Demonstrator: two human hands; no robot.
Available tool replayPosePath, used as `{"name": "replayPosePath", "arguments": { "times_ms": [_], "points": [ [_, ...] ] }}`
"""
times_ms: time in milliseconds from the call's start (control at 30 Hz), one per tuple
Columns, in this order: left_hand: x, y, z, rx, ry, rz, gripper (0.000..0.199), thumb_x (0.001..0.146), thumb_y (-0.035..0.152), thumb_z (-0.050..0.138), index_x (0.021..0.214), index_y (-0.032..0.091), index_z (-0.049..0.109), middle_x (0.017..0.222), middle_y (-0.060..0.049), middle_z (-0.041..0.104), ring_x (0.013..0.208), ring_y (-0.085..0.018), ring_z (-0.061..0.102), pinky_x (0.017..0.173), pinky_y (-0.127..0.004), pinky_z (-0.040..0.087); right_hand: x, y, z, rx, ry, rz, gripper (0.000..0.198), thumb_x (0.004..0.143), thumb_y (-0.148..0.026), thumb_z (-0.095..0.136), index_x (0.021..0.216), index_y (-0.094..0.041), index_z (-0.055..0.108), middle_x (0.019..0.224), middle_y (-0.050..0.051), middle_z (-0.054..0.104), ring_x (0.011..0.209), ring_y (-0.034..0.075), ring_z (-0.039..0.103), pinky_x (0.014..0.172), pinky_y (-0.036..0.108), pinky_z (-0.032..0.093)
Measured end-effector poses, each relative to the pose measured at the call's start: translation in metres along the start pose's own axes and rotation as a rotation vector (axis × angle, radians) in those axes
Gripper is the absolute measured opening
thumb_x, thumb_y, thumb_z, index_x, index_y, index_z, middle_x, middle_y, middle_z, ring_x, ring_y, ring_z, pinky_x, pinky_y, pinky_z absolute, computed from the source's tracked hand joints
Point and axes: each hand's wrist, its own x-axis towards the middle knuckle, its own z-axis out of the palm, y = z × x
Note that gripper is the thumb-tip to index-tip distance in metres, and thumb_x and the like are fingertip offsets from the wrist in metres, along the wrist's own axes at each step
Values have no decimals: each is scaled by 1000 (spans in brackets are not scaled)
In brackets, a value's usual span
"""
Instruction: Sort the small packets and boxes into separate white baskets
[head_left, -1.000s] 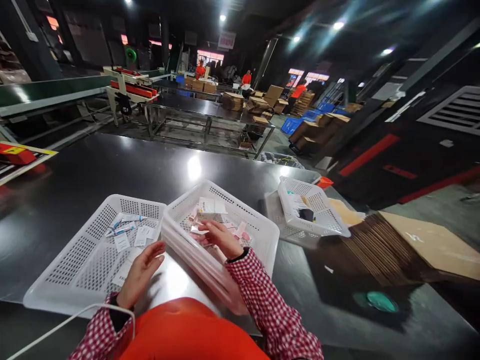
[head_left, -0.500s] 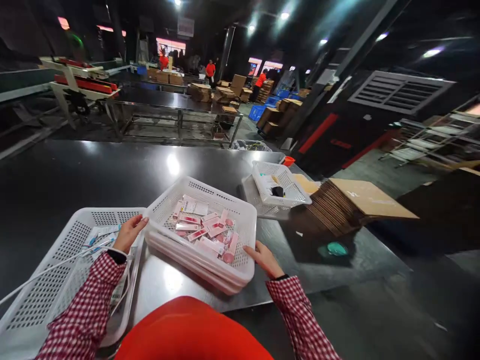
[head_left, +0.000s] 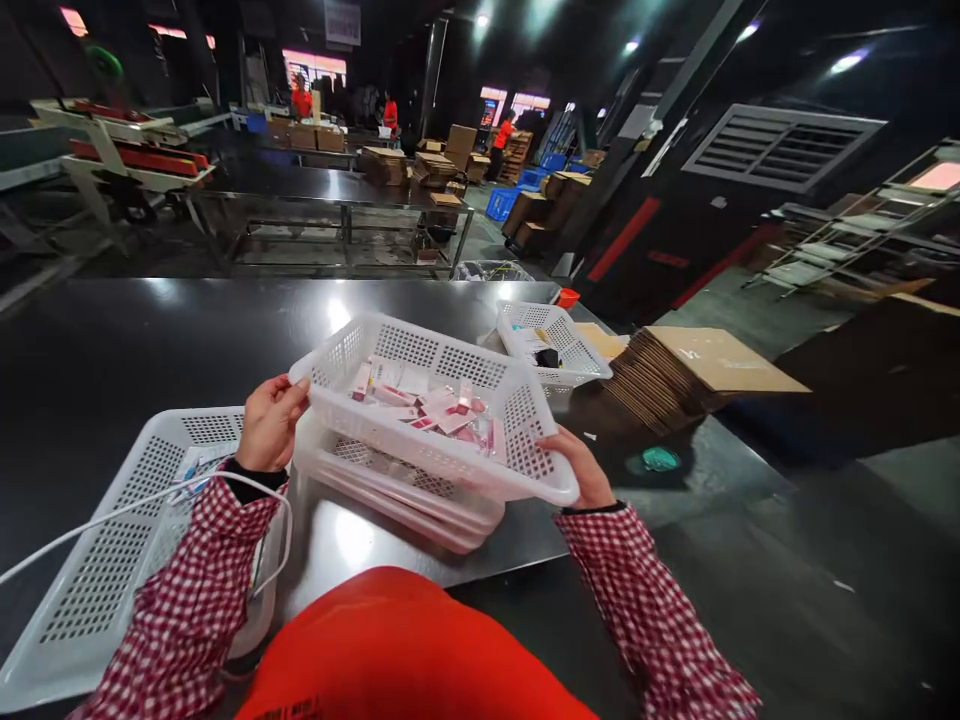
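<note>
A white perforated basket (head_left: 517, 420) with several small pink and white packets (head_left: 427, 405) in it is raised off a stack of empty white baskets (head_left: 390, 490). My left hand (head_left: 271, 422) grips its left corner. My right hand (head_left: 579, 465) grips its right front corner. Another white basket (head_left: 97, 570) lies on the dark metal table (head_left: 150, 340) at the left, under my left sleeve, with a few tubes and slips inside.
A further white basket (head_left: 559, 345) with small items sits behind to the right, beside a stack of flat cardboard (head_left: 697, 370). A white cable (head_left: 112, 515) loops over my left arm. People in orange work at far tables with cardboard boxes.
Both hands moved from inside the baskets to the filled basket's corners and lifted it off the stack. The view turned to the right.
</note>
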Motion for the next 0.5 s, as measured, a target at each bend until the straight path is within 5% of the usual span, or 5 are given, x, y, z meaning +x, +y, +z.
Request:
{"name": "replayPosePath", "arguments": {
  "times_ms": [100, 267, 400, 500],
  "points": [
    [-13, 8, 25, -22, -175, 59, 74, 37, 28, 98, 98, 3, 62, 94, -7, 71, 83, -12, 67, 78, -22, 55, -19, -11, -10, 120, 109, -88, 78, 32, -18, 80, 109, -14, 61, 101, 8, 72, 85, 26, 66, 69, 36, 57],
    [-2, 6, 39, 313, -552, 107, 83, 57, 48, 93, 123, 7, 63, 129, -13, 66, 115, -18, 64, 104, -29, 50, -42, -20, -43, 292, 326, -179, 79, 33, -12, 77, 111, -19, 66, 107, 7, 71, 97, 30, 67, 73, 40, 61],
    [19, -33, -7, 960, -696, 194, 97, 70, 72, 67, 131, -2, 59, 136, -24, 60, 126, -33, 59, 114, -49, 43, -53, -10, -94, 319, 548, -178, 71, 29, -11, 72, 99, -21, 63, 110, 4, 68, 93, 25, 64, 61, 30, 58],
    [16, -82, -58, 1199, -813, 301, 80, 85, 66, 53, 128, -1, 63, 128, -23, 65, 120, -34, 63, 109, -55, 47, -44, 21, -162, 214, 641, -182, 73, 22, -18, 76, 91, -23, 54, 112, 5, 64, 93, 23, 61, 67, 34, 60]
  ]
}}
